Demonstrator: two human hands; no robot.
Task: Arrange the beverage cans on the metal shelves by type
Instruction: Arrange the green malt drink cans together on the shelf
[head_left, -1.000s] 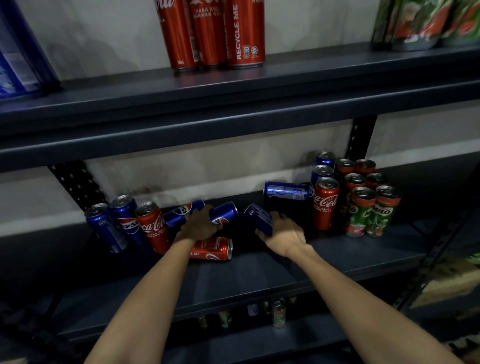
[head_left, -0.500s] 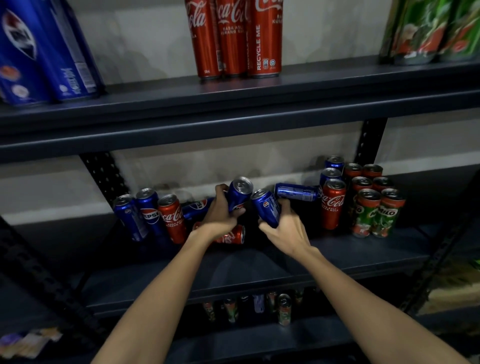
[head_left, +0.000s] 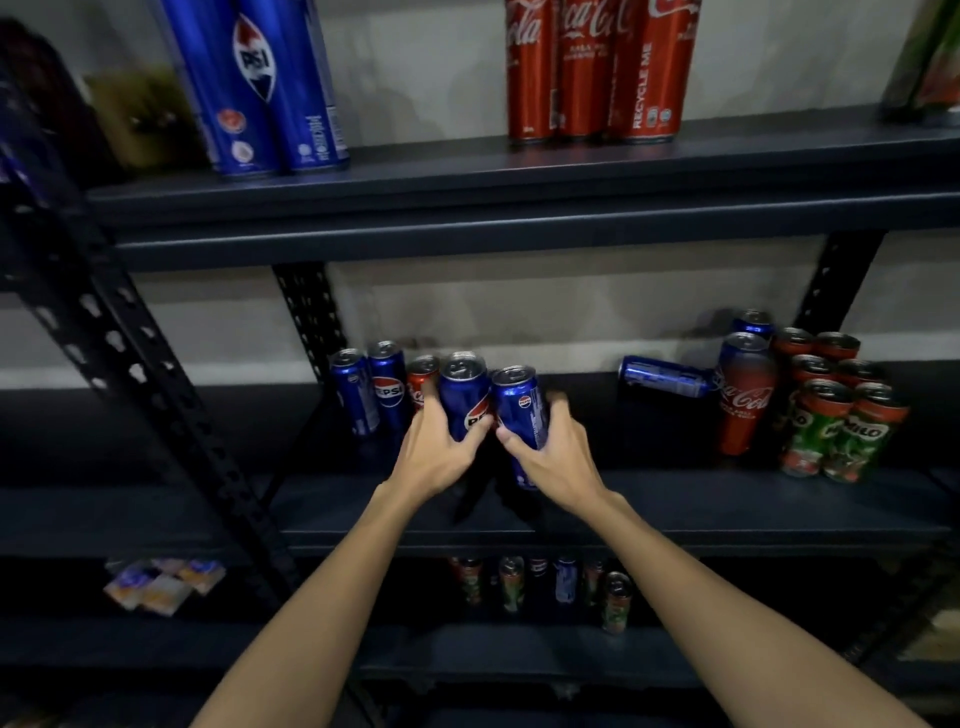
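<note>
Dim, bluish light leaves the lower shelves (head_left: 675, 654) nearly black — the edges bow with wide-angle distortion and smear with blur, the centre sharper.

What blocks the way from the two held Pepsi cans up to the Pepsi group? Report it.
Nothing visible. The left hand and right hand each grip a Pepsi can, already clear of the middle shelf; open air leads to the upper Pepsi cans.

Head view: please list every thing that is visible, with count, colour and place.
Pepsi cans in the hands: two, blue, middle shelf.
Standing Pepsi cans: two, blue, left of the hands.
Lying Pepsi can: one, blue, middle shelf.
Coca-Cola can: one, red, right.
Milo cans: several, green, far right.
Top shelf: blue Pepsi cans, red Coca-Cola cans.
Bottom shelf cans: several, mixed.
Left hand, right hand: each grips one can.
</note>
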